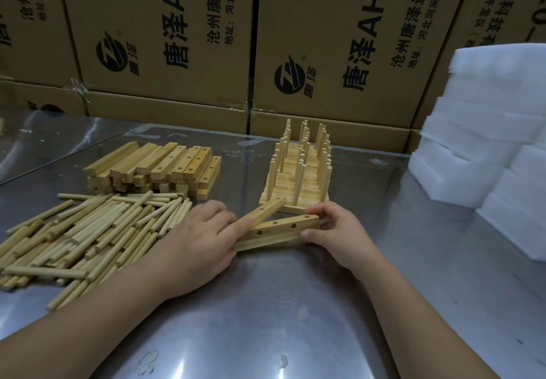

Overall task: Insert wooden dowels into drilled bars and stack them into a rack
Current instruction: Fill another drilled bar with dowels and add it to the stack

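Two drilled wooden bars lie in front of me on the metal table (266,304). My right hand (336,231) grips the right end of the nearer drilled bar (280,232), thumb below and fingers over the top. My left hand (195,237) holds the left ends, its fingers against a second drilled bar (266,210) that slants up toward the rack. The rack (298,172) of stacked bars with upright dowels stands just behind. A pile of loose dowels (88,231) lies at the left, and a stack of drilled bars (156,169) sits behind it.
Large cardboard boxes (266,39) form a wall along the back of the table. White foam blocks (487,142) are stacked at the right. A clear plastic sheet (44,136) lies at the back left.
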